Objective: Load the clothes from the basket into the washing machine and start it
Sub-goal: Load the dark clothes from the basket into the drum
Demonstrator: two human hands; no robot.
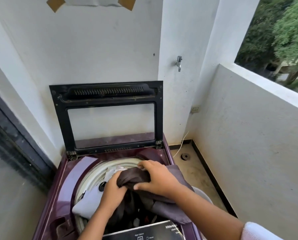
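Dark garment (134, 176), one, in left hand (114, 190), right hand (159, 178)

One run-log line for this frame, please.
phase: loading | left hand: grips dark garment | right hand: grips dark garment over drum | lid: open | grey cloth: draped over right rim

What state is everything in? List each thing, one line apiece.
lid: open, raised upright.
drum: partly loaded with clothes.
brown garment: bunched, held over the drum.
left grip: holds the brown garment.
right grip: holds the brown garment.
grey-purple cloth: draped over the right edge of the washing machine.
pale cloth: draped over the drum's left rim.
control panel: lit or not, cannot tell.
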